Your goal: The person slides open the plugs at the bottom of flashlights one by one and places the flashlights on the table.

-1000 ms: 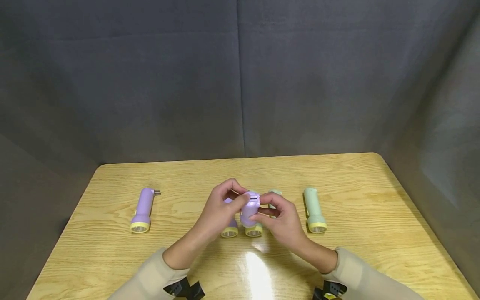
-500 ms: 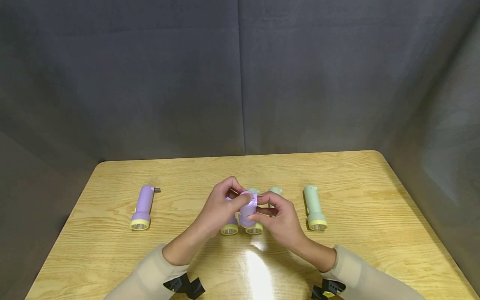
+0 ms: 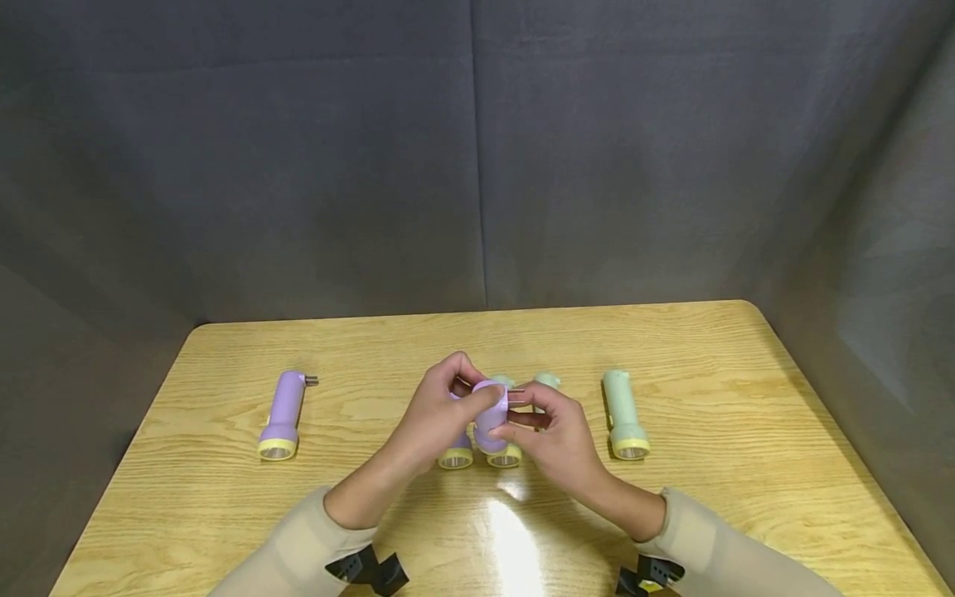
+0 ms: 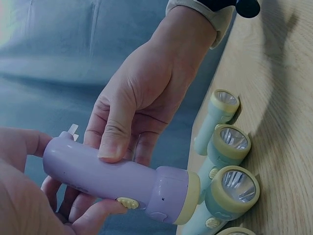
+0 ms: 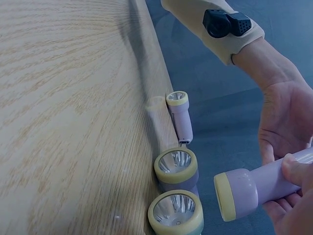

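Note:
Both hands hold a purple flashlight (image 3: 488,419) above the middle of the table. Its yellow-rimmed head points down, and two metal prongs (image 4: 73,130) stick out sideways at its tail end. My left hand (image 3: 436,412) grips the tail, its thumb across the end. The right hand (image 3: 555,435) pinches the body, thumb on its side and fingers by the prongs. In the left wrist view a yellow slide switch (image 4: 128,202) shows on the body, with a left fingertip at it. Just behind lie a purple flashlight (image 3: 456,458) and a green flashlight (image 3: 505,458), both partly hidden.
At left on the wooden table (image 3: 186,497) lies another purple flashlight (image 3: 283,414), prongs out. A green flashlight (image 3: 627,414) lies at right. One more green flashlight (image 3: 547,380) is mostly hidden behind the right hand. A dark curtain (image 3: 373,182) surrounds the table's back and sides.
The held flashlight has turned so its tail slot no longer shows, and its prongs have come out toward the right. Both hands stay in nearly the same place.

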Demonstrator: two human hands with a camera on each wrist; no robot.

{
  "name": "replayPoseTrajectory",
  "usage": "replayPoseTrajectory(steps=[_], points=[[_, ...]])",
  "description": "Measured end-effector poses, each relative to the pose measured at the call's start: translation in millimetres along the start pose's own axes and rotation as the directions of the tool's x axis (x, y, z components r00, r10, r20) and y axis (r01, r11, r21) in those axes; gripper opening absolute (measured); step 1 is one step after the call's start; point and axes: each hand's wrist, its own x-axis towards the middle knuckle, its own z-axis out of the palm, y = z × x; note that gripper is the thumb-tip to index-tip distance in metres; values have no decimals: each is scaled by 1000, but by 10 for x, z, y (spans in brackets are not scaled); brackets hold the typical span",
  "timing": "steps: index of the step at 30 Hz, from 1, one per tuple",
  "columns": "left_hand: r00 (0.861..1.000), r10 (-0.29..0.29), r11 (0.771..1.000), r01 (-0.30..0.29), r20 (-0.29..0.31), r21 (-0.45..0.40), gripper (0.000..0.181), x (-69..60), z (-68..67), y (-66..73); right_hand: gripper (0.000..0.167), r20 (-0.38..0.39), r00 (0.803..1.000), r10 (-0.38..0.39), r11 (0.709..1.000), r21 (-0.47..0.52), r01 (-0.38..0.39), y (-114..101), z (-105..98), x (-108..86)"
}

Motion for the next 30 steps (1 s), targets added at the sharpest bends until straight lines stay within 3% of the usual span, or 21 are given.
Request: replayPoseTrajectory(steps=[10,17,25,30], points=[[1000,1,1000,-1,-12,0,17,-6,-25,15,29,11,1000,10,1000,-1,-10,-30,0,37],[999,33,999,-33,-13,27,19,-14,5,22,29,0,1000,28,999,33,-28,-26,-10,38],[998,54,996,-56,19,65,16,-4,-8,18,29,-7,998,55,997,49,-54,-26,-43,21],[994,97,989,-103,58,111,14,18,-42,26,29,-23,999,31,999,21,-30,-43,-64,23]])
